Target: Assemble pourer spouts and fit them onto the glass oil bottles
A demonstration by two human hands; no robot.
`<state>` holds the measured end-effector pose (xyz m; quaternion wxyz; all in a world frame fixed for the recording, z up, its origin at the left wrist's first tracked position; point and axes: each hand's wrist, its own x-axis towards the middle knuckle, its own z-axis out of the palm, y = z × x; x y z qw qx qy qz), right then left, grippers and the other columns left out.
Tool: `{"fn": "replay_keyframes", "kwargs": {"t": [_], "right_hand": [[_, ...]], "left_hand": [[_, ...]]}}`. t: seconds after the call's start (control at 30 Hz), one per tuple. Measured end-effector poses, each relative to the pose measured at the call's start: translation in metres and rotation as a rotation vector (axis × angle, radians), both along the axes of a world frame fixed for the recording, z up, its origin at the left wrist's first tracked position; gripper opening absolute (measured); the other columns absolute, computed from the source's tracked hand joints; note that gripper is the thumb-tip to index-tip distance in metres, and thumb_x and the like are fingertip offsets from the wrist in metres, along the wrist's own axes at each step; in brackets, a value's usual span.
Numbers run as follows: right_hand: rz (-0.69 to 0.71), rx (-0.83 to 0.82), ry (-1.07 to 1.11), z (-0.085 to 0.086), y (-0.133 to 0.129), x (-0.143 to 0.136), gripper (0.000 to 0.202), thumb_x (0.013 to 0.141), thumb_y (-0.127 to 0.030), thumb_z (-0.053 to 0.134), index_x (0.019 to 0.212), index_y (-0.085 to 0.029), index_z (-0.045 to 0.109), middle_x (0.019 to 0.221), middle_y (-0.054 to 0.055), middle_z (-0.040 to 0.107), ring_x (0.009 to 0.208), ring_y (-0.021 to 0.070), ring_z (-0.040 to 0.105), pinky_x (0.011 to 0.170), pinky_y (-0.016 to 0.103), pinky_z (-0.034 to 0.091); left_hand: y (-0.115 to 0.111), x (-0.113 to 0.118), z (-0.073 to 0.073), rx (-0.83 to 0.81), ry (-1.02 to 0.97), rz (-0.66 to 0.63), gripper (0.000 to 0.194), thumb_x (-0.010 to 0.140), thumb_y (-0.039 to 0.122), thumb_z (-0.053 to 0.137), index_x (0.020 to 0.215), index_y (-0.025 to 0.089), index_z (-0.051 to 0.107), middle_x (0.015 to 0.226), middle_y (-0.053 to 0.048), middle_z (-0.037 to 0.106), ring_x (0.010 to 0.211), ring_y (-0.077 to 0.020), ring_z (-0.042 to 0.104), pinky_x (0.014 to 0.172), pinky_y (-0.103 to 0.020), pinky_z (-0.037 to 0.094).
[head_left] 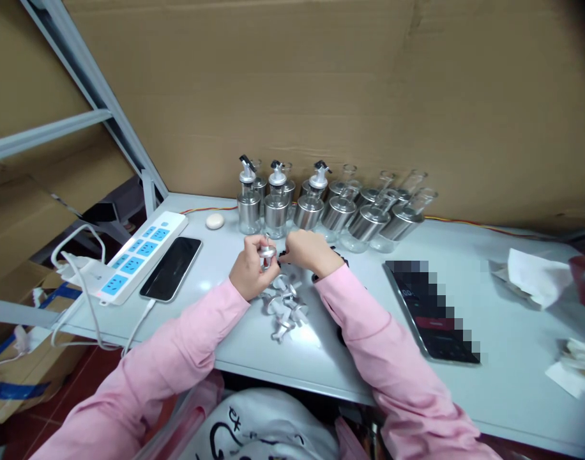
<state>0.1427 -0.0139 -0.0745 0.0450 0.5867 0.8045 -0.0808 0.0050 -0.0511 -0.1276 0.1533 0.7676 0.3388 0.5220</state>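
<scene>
My left hand [251, 267] is closed round a silver pourer spout [267, 252], held just above the table. Close beside it, my right hand [309, 249] is pinched, with a small black part [281, 256] showing at its fingertips; most of that part is hidden. More silver pourer spouts [285, 306] lie in a loose heap below my hands. Black pieces [340, 257] sit partly covered by my right wrist and sleeve. Behind my hands stand glass bottles [364, 223] with metal sleeves; three at the front left carry silver pourers with black flip tops [276, 171].
A white power strip [146, 255] with cables and a charging phone [172, 268] lie at left, near a round white object [214, 221]. A larger phone [431, 313], partly pixelated, and crumpled white paper [536, 278] lie at right. Cardboard [292, 83] walls off the back; a metal frame [89, 76] rises at left.
</scene>
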Motion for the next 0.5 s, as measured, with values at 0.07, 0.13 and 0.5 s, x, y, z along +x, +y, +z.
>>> {"fn": "replay_keyframes", "kwargs": {"t": [0.07,0.13,0.5], "right_hand": [[0.01,-0.014,0.018,0.0,0.0,0.0,0.029,0.072,-0.027,0.064,0.096,-0.011,0.069,0.094,0.021,0.069,0.095,0.0331,0.065,0.074,0.037,0.049],[0.027,-0.031,0.048,0.002,0.001,0.002,0.025,0.072,-0.022,0.063,0.093,-0.01,0.069,0.093,0.021,0.069,0.093,0.0332,0.064,0.073,0.037,0.048],[0.3,-0.363,0.853,0.052,0.001,0.047,0.026,0.075,-0.033,0.06,0.086,-0.011,0.068,0.062,0.0,0.06,0.057,0.009,0.051,0.054,0.022,0.039]], "left_hand": [[0.0,0.001,0.001,-0.013,-0.008,-0.013,0.03,0.078,0.012,0.049,0.094,0.022,0.025,0.086,-0.001,0.052,0.067,-0.0094,0.053,0.064,-0.024,0.046],[0.0,0.002,0.002,-0.023,-0.011,-0.025,0.027,0.081,0.016,0.049,0.093,0.022,0.026,0.09,-0.003,0.053,0.071,-0.01,0.056,0.066,-0.024,0.048],[-0.006,-0.001,0.0,-0.044,0.079,-0.055,0.018,0.091,0.038,0.045,0.093,0.021,0.04,0.081,-0.002,0.06,0.061,-0.0112,0.06,0.058,-0.022,0.049]]}}
